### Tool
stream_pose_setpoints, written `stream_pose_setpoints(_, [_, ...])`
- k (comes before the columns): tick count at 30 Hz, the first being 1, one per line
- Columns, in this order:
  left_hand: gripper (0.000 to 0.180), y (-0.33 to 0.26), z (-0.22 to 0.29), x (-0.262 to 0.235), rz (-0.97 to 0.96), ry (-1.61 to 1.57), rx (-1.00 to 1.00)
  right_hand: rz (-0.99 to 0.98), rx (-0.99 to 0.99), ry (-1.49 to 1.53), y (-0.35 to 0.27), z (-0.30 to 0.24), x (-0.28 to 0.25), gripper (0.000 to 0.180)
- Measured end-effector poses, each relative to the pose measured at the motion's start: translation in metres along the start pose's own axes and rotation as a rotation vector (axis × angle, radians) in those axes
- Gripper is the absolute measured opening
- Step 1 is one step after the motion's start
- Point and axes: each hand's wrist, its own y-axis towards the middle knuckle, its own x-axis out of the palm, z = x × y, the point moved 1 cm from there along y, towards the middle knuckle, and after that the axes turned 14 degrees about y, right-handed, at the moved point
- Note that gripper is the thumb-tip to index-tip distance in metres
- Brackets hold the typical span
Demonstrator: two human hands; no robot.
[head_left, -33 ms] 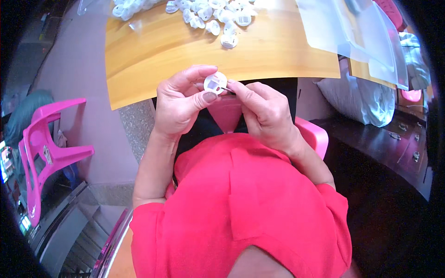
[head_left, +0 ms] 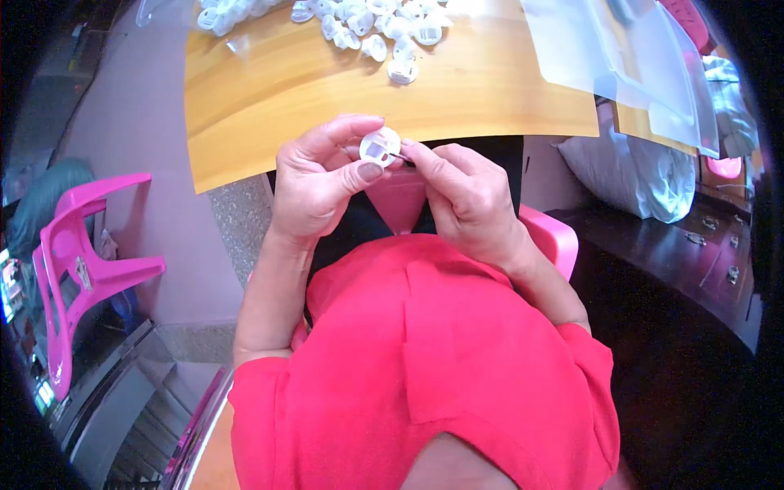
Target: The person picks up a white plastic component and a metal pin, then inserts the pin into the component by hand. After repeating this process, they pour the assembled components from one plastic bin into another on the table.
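Note:
Between the thumb and fingers of my left hand (head_left: 318, 175) is a small round white plastic piece (head_left: 378, 147) with a greyish rectangular patch and a small dark reddish spot on its face. Closed in a pinch, my right hand (head_left: 465, 192) grips a thin dark rod-like tool (head_left: 400, 156), mostly covered by the fingers. The tool's tip meets the lower right part of the round piece. Both hands are just off the near edge of the wooden table (head_left: 327, 102). Similar white plastic pieces (head_left: 376, 47) lie in a loose heap farther back on it.
A clear plastic bin (head_left: 572, 49) is on the table at the right. Below it sits a full whitish sack (head_left: 633, 175). A pink plastic chair (head_left: 90, 253) stands at the left, and part of another pink seat (head_left: 551, 241) shows beside my right forearm.

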Motion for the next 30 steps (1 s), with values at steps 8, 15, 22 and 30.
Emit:
stream_pose_setpoints(8, [0.041,-0.001,-0.001,0.005,-0.042,0.058,-0.010,-0.013,-0.014,-0.060,-0.005,0.001,-0.001,0.043])
stream_pose_setpoints(15, [0.036,-0.002,-0.004,0.006,-0.075,0.003,-0.020,0.001,-0.025,-0.098,-0.004,-0.002,-0.002,0.043])
stream_pose_setpoints(22, [0.037,-0.002,-0.005,0.006,-0.038,-0.020,-0.057,0.021,-0.087,-0.102,-0.009,0.005,-0.001,0.042])
stream_pose_setpoints(30, [0.036,0.000,-0.007,0.008,-0.024,0.005,-0.051,0.017,-0.106,-0.155,-0.008,0.006,-0.002,0.045])
